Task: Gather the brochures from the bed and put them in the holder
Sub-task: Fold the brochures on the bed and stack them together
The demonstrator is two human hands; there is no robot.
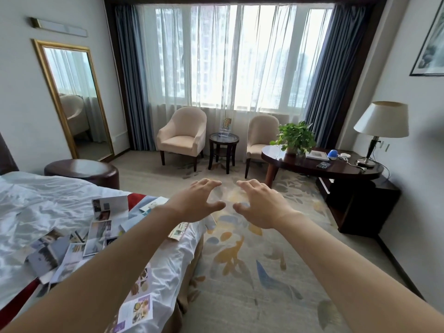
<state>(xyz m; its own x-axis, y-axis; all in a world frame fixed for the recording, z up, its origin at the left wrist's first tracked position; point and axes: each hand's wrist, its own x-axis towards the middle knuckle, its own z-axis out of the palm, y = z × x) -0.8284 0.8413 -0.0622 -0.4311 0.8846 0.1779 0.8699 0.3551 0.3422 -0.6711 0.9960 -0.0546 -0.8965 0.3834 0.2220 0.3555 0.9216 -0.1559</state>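
With the left hand (195, 204) and right hand (260, 205) spread and empty, and the brochures (101, 227) scattered on the bed (36, 200) left of and below them, a hurried grab risks sliding glossy sheets off the slick edge.

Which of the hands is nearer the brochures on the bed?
Left. The left hand hovers over the foot edge of the bed, right beside the brochures. The right hand is out over the carpet, farther from them. Both hold nothing.

White rumpled bed (36, 207), brochures (101, 227) scattered across it
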